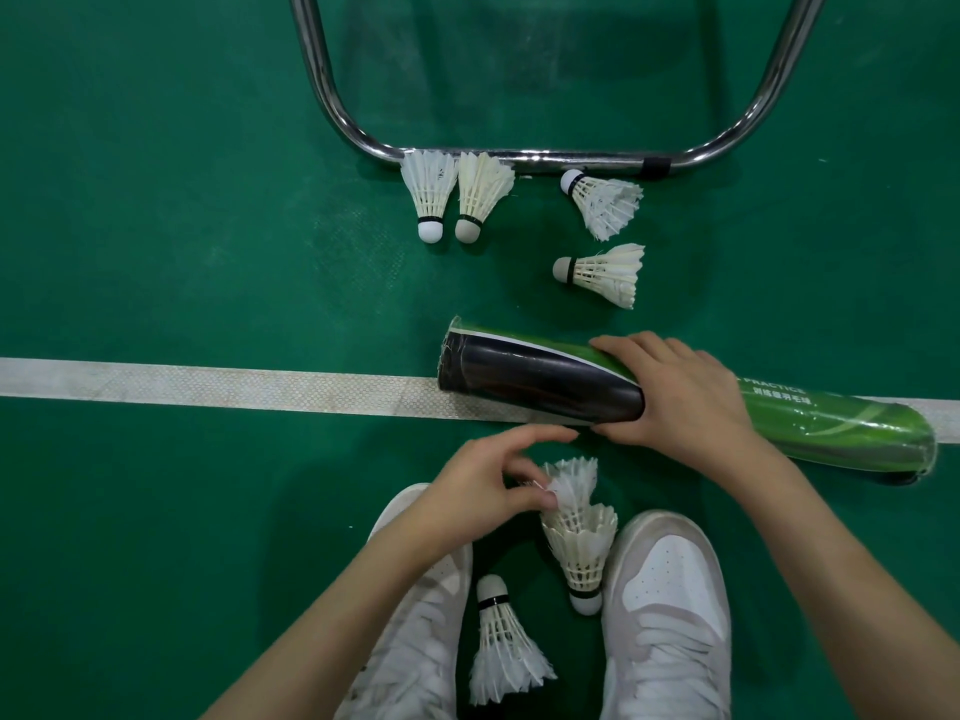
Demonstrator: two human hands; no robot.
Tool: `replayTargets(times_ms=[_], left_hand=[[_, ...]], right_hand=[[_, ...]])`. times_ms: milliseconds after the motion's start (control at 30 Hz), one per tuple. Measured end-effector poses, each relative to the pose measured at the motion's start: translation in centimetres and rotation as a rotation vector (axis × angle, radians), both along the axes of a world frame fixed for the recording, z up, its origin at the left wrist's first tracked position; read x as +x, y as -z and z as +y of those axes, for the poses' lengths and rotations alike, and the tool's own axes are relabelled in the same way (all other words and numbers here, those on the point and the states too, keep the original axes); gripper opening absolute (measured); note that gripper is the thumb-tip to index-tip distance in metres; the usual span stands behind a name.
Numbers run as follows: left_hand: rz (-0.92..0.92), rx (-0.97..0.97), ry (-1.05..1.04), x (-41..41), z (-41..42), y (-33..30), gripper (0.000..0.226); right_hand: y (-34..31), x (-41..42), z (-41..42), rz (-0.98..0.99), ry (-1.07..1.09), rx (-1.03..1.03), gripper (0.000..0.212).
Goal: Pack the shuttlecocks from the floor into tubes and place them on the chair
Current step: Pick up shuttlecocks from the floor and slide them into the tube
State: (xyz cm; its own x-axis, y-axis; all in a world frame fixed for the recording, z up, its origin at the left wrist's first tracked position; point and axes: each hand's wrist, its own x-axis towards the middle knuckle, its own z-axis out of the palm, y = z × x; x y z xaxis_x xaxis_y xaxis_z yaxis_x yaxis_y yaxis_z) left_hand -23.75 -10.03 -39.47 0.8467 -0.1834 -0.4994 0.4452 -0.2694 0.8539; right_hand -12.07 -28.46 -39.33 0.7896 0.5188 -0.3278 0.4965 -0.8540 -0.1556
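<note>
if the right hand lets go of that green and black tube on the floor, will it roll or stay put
The green and black cardboard shuttlecock tube would probably roll: it is a smooth cylinder lying on its side on the flat green floor, steadied only by the right hand. It likely feels light and stiff, and its glossy wrap may be slippery.

Floor (156, 252): matt green, textured | chair frame (519, 159): polished chrome tube | tube (519, 376): glossy film wrap | shuttlecocks (431, 192): white feather.

The light is even and soft from above; glare sits on the chrome chair frame (519, 159) at 12 o'clock, and the edges bend.
</note>
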Motion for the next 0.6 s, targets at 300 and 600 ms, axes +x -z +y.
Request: replayTargets(times_ms=[300, 600], left_hand=[[-0.081, -0.040, -0.366, 0.9, 5.6, -4.0, 0.047], [-0.184, 0.029, -0.681, 0.7, 9.7, -3.3, 0.038]], right_hand=[[0.0, 0.0, 0.0, -0.002, -0.001, 0.003, 0.081], [0.0, 0.0, -0.1, 0.007, 0.000, 0.002, 0.081]])
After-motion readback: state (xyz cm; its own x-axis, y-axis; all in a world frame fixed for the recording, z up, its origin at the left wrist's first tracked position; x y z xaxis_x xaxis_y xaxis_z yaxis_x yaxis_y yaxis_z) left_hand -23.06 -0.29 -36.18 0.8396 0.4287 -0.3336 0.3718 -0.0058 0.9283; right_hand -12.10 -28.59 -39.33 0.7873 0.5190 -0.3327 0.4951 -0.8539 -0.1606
